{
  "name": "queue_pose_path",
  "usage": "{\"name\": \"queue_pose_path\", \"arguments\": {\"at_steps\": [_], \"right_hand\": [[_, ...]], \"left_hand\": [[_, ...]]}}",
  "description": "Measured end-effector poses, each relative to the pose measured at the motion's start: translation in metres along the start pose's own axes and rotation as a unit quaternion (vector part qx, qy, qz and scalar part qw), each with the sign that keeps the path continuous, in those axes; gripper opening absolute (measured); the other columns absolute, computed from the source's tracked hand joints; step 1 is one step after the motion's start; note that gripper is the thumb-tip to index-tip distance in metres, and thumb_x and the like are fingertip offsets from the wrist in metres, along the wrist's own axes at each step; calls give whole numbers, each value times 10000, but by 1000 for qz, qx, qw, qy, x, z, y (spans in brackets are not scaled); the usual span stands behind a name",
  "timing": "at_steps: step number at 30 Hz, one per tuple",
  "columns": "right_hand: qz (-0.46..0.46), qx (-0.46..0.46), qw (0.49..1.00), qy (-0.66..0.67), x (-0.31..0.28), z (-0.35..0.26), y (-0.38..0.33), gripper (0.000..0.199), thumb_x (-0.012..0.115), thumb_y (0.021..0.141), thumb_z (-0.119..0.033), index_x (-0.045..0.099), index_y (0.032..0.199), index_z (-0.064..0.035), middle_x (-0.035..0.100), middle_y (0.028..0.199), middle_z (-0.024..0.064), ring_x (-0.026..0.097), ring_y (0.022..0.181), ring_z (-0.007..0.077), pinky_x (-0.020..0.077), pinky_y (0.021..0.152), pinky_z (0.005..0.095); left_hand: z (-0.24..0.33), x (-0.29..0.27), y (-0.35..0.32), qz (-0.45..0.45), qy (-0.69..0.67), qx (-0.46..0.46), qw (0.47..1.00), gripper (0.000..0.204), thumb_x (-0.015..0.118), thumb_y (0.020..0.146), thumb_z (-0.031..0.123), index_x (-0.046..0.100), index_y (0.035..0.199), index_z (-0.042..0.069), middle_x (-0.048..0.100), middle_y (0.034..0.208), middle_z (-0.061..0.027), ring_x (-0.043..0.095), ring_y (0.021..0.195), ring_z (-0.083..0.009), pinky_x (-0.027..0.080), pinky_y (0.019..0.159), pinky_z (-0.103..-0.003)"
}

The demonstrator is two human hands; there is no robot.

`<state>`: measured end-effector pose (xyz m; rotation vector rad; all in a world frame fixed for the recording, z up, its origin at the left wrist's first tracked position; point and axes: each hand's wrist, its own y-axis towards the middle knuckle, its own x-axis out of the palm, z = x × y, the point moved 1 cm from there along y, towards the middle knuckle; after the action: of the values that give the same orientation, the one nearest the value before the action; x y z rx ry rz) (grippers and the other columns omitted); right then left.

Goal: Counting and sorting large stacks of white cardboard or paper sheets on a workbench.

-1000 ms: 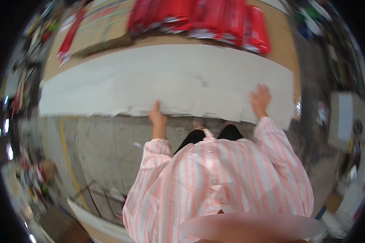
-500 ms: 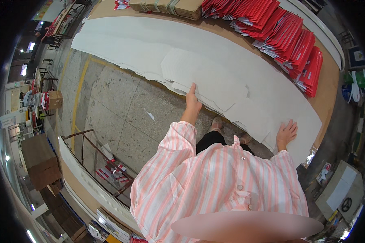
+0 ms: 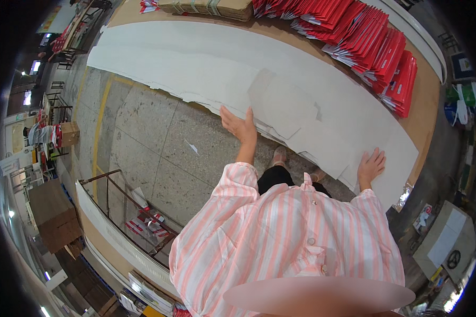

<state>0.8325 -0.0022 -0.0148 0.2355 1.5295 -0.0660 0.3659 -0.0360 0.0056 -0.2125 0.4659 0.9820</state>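
White, long, ragged-edged sheet (image 3: 227, 71) slants left-right under our right hand (image 3: 371, 168); left hand (image 3: 240, 128) at near edge, both spread.

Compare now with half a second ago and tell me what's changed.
The left hand has opened: its fingers, mostly hidden before, now spread leftward at the near edge of the white sheet. On the sheet, a faint angular outline lies farther right. The right hand stays flat on the sheet; the red packets lie as before.
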Motion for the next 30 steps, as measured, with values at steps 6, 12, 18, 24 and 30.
{"name": "queue_pose_path", "arguments": {"at_steps": [6,12,18,24,30], "right_hand": [[22,-10,1000,-2,1,1,3,582,466,838,-451,353,1322,-149,268,1403,121,209,1292,334,164,1003,552],[-4,-10,998,54,5,-1,5,595,457,839,-456,342,1329,-138,246,1400,164,175,1299,354,141,1005,568],[-53,16,997,53,-13,15,-4,640,429,853,-473,251,1369,-141,172,1425,166,118,1311,365,93,1025,560],[-46,21,997,56,-12,13,-5,643,413,855,-487,248,1373,-143,163,1431,153,97,1321,354,77,1034,554],[-26,4,999,43,-4,0,-2,623,422,853,-484,287,1359,-146,175,1429,146,114,1319,348,97,1031,554]], "left_hand": [[4,15,-5,-231,-494,-290,787,660,478,877,416,239,1354,28,407,1297,-145,411,1153,-303,305,973,-447],[11,17,-3,-254,-351,-249,866,378,537,870,234,484,1136,-29,595,1036,-107,591,884,-269,455,800,-358],[15,28,-20,-188,15,98,977,220,549,838,141,589,911,-63,615,838,-102,568,772,-177,422,687,-289],[31,21,-5,-232,-328,-196,895,215,539,837,147,593,926,-41,609,840,-63,532,746,-156,417,675,-293],[23,17,-6,-208,-12,40,977,318,513,857,237,561,849,-77,592,897,-170,545,779,-213,436,673,-322]]}}
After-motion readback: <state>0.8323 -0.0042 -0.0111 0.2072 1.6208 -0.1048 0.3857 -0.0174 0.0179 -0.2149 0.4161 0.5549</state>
